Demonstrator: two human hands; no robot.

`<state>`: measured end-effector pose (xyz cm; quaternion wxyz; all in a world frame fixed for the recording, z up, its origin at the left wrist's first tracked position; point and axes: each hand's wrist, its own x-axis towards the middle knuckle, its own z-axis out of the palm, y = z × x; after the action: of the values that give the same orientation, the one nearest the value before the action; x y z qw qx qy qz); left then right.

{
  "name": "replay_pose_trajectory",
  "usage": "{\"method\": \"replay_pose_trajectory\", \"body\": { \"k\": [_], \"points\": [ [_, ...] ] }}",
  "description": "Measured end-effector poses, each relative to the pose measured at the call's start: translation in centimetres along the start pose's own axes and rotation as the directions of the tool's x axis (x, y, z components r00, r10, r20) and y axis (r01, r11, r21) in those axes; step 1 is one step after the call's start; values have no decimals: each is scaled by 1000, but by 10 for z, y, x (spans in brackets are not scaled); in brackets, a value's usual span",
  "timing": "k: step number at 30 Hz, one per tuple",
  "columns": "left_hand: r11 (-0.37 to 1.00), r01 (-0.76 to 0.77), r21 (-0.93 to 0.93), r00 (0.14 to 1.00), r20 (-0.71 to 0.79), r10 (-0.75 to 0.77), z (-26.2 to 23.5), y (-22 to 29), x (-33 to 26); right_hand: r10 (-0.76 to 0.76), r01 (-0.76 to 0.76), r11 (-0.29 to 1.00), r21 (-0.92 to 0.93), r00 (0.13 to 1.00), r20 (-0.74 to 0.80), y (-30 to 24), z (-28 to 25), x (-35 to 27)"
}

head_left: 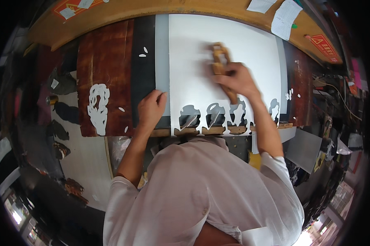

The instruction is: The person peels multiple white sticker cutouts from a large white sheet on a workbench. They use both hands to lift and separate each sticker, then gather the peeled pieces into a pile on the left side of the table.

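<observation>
My right hand (241, 82) grips a yellowish-brown cutting die (220, 55), blurred by motion, over a white sheet (189, 53). The die is a long, curved outline with openings in it. Along the sheet's near edge runs a row of shoe-upper-shaped cut-out holes (189, 116), through which a dark surface shows. My left hand (151, 107) rests to the left of the sheet, on the edge of the grey and black board (162, 74). Its fingers are curled in, and nothing shows in them.
A stack of cut white pieces (98, 108) lies on the reddish-brown table (105, 53) at left. Small white oval scraps (143, 53) are scattered on both sides. A yellow-brown machine beam (152, 8) with warning labels spans the far side. Dark scraps lie on a pale board (80, 160) at lower left.
</observation>
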<state>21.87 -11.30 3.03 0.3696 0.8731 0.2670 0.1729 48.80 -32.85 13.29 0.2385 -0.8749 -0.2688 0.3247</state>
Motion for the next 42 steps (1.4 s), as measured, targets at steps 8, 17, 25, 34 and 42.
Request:
{"method": "replay_pose_trajectory", "body": {
  "k": [8, 17, 25, 34, 42],
  "points": [
    [939, -228, 258, 966, -63, 252, 36, -15, 25, -105, -32, 906, -423, 950, -296, -73, 130, 28],
    [942, -271, 199, 955, -64, 288, 46, -31, 21, -222, 54, 917, -395, 893, -392, -54, 154, 22],
    [941, -264, 211, 959, -50, 281, 43, -28, 23, -248, 77, 913, -400, 885, -395, -56, 154, 17],
    [944, -256, 210, 959, -69, 275, 47, -33, 18, -216, 62, 919, -390, 906, -364, -60, 152, 15],
    [944, -259, 206, 959, -65, 277, 43, -29, 17, -272, 112, 910, -398, 887, -374, -63, 159, 13]
  ]
}}
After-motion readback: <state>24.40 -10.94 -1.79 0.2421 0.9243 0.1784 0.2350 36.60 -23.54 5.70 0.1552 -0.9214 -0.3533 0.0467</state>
